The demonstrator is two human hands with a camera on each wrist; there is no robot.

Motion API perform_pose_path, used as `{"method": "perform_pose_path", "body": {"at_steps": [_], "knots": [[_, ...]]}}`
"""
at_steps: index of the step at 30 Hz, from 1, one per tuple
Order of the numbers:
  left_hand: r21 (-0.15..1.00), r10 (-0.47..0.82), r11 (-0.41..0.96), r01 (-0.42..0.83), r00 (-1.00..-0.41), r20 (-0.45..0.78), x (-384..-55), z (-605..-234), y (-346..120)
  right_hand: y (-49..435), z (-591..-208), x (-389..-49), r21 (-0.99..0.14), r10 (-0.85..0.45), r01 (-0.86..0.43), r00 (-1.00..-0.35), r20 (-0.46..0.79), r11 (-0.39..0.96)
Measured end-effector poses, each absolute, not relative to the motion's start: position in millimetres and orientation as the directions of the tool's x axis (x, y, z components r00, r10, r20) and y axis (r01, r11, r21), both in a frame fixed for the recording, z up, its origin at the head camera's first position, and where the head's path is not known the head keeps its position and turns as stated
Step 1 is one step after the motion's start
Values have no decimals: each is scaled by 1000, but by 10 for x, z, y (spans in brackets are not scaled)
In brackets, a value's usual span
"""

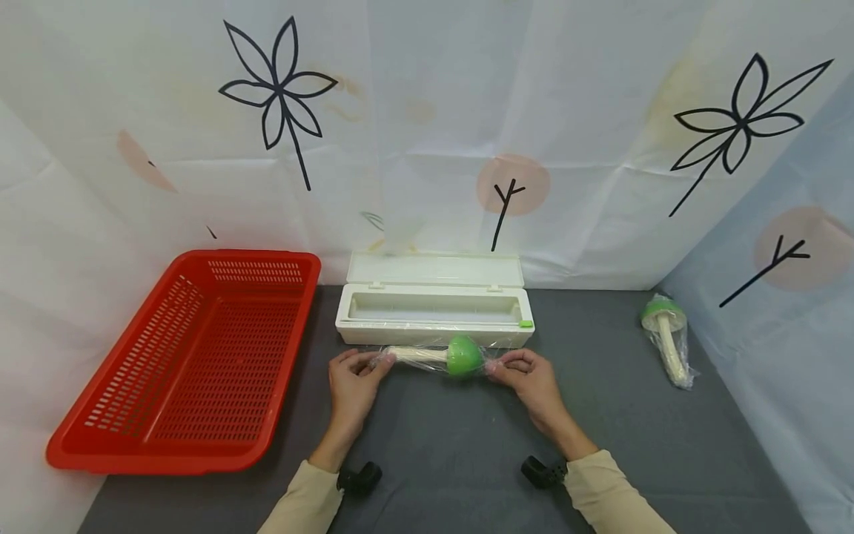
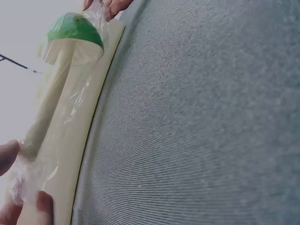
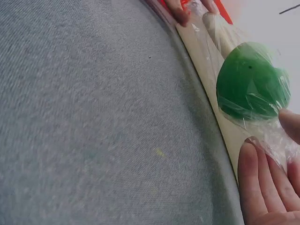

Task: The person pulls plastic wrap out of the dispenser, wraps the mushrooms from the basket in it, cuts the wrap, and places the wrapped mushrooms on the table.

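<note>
sleeves (image 1: 303, 498) cut off at head view's bottom, left hand (image 1: 352, 387) mostly outside its wrist view

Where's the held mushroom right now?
Head view, centre: the green-capped mushroom spans from the left hand to the right hand, just in front of the open white box.

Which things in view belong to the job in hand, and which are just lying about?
Likely in the job:
green-capped mushroom
clear wrap, pinched by left hand and right hand
open white box behind

Seemingly lying about:
red basket, untouched
second wrapped mushroom, far right, perhaps related
</note>
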State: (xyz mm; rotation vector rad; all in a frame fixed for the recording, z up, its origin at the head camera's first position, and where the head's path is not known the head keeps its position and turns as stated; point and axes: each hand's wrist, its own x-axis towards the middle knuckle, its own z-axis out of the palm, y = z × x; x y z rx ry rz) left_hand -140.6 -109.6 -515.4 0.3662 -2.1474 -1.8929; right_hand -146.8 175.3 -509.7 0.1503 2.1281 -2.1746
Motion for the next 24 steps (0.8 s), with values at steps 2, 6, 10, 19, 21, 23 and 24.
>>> {"method": "perform_pose_path", "body": {"at_steps": [2,6,10,19,21,23,24], "knots": [[999,-378,37,-1,-926,13,-1423,-5150,-1098,1755,-5095,-1481,-988,6,142,-990,-143,-61],[992,-395,-82,-92,-911,-117,-1448,-5139,-1115,1770,-5083,-1507,-980,-23,172,-985,-170,-105],[980,-346,-61,-192,-917,-201,-1464,-5127,-1159,1788,-5071,-1524,-981,-68,189,-980,-187,-29],[966,-222,259,-20,-974,39,-1470,-5211,-1253,1842,-5077,-1545,-943,-56,92,-992,-116,319],[942,-212,336,-2,-974,74,-1489,-5209,-1282,1862,-5043,-1553,-922,-66,63,-993,-95,381],[927,-227,374,-3,-970,89,-1505,-5167,-1312,1885,-4992,-1567,-919,-75,43,-994,-78,391],[925,-242,380,-6,-966,93,-1519,-5137,-1327,1892,-4962,-1581,-924,-65,43,-995,-73,381]]}}
